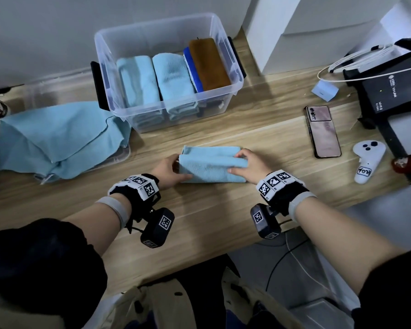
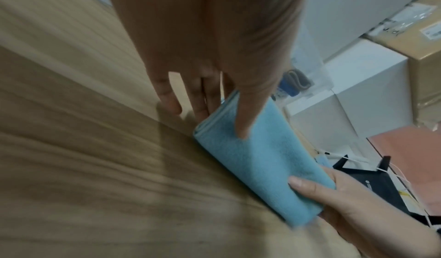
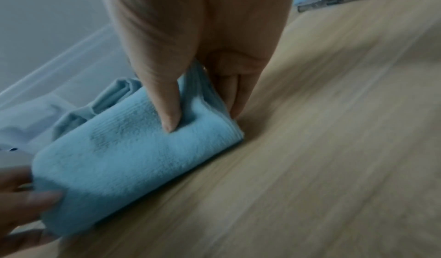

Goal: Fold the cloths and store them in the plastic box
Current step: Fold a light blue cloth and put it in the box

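Pinching the folded cloth (image 1: 210, 166), both hands work before the plastic box (image 1: 233, 87) holding folded cloths (image 1: 173, 76).

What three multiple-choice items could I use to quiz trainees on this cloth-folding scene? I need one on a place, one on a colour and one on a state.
1. Where does the phone lie?
A. Inside the plastic box
B. On the table, right of the hands
C. Under the unfolded cloths

2. What colour is the cloth at the right end of the plastic box?
A. Brown
B. White
C. Red

3. How is the folded cloth held?
A. Lifted above the box
B. Lying untouched
C. On the table, gripped at both ends

Answers: 1 B, the phone lies on the wood right of the right hand. 2 A, the brown cloth stands beside a dark blue one. 3 C, the left hand and right hand each pinch an end.
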`<state>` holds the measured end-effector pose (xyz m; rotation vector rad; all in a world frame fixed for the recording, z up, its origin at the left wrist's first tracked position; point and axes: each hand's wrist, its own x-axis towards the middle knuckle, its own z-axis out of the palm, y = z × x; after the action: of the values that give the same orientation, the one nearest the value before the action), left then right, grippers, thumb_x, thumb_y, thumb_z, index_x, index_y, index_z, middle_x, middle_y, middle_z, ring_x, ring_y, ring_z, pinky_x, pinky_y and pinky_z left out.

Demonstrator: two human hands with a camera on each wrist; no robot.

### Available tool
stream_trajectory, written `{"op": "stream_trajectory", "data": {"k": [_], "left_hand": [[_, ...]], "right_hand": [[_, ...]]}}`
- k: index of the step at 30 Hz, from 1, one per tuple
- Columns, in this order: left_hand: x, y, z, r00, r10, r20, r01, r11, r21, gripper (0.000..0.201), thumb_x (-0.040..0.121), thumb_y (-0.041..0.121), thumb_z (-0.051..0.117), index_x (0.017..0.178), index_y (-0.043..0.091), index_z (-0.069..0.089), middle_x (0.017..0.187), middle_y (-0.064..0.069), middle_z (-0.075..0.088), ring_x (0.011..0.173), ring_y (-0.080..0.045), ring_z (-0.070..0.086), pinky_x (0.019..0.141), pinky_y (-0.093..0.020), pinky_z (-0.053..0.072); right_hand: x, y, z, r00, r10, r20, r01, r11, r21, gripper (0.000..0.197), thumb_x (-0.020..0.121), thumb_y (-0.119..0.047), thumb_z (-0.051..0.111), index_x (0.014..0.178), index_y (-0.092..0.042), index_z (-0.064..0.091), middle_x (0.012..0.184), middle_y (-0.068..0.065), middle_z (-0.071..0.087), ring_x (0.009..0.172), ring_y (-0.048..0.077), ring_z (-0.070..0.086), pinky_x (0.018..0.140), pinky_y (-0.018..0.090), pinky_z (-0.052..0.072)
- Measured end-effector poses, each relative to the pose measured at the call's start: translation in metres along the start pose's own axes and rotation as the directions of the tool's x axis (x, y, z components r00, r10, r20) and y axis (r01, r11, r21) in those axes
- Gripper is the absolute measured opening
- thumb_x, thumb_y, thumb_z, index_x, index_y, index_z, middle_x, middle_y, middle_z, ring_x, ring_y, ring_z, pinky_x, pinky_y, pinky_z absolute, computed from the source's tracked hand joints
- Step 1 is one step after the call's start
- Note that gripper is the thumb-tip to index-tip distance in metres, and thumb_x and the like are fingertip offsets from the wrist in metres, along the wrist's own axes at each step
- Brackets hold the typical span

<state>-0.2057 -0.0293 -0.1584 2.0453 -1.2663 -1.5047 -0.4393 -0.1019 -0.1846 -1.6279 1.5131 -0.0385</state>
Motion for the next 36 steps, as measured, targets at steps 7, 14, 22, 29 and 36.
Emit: {"op": "stream_trajectory", "data": {"k": [7,14,22,29,36], "left_hand": [[0.013,0.003,0.008,0.982,-0.122,-0.141,0.132,0.989,0.069,0.029,0.087,0.014,0.06,0.112,-0.001,0.059,0.111,-0.017,0.064,0.1,-0.028,0.06,0.075,-0.027,0.041],[0.017,0.007,0.009,0.962,-0.221,-0.157,0.235,0.969,0.076,0.034,0.081,0.011,0.058,0.113,0.003,0.054,0.106,-0.014,0.063,0.101,-0.032,0.061,0.079,-0.034,0.049],[0.004,0.009,0.01,0.967,-0.216,-0.133,0.235,0.96,0.153,0.076,0.075,0.003,0.06,0.139,0.014,0.021,0.124,-0.019,0.047,0.102,-0.035,0.055,0.075,-0.034,0.046],[0.012,0.035,0.009,0.992,0.079,-0.097,-0.019,0.862,0.506,0.07,0.074,0.029,0.063,0.137,0.033,0.033,0.143,-0.004,0.031,0.133,-0.028,0.028,0.105,-0.047,0.03],[0.03,0.035,0.006,0.999,-0.01,0.049,-0.013,0.893,0.45,0.055,0.073,0.036,0.072,0.124,0.023,0.055,0.123,-0.003,0.062,0.113,-0.023,0.057,0.099,-0.038,0.045]], "right_hand": [[0.006,-0.003,0.012,0.975,0.134,-0.179,-0.122,0.989,0.081,0.047,0.079,-0.036,0.069,0.114,-0.011,0.051,0.101,0.009,0.06,0.097,0.028,0.058,0.085,0.037,0.046],[0.011,-0.02,0.015,0.946,0.2,-0.256,-0.204,0.979,0.01,0.052,0.077,-0.044,0.068,0.111,-0.016,0.039,0.089,0.001,0.053,0.083,0.026,0.059,0.073,0.036,0.048],[-0.004,-0.029,0.007,0.919,0.337,-0.203,-0.331,0.941,0.065,0.073,0.073,-0.052,0.07,0.121,-0.006,0.039,0.11,0.005,0.054,0.104,0.027,0.056,0.078,0.031,0.042],[-0.029,-0.006,0.0,0.873,0.484,-0.052,-0.465,0.86,0.212,0.095,0.056,-0.082,0.056,0.114,-0.007,0.055,0.106,0.014,0.069,0.091,0.026,0.068,0.084,0.041,0.056],[-0.043,-0.009,0.03,0.882,0.426,0.201,-0.47,0.817,0.334,0.053,0.066,-0.055,0.074,0.084,-0.006,0.067,0.074,0.012,0.072,0.061,0.021,0.07,0.063,0.037,0.06]]}}
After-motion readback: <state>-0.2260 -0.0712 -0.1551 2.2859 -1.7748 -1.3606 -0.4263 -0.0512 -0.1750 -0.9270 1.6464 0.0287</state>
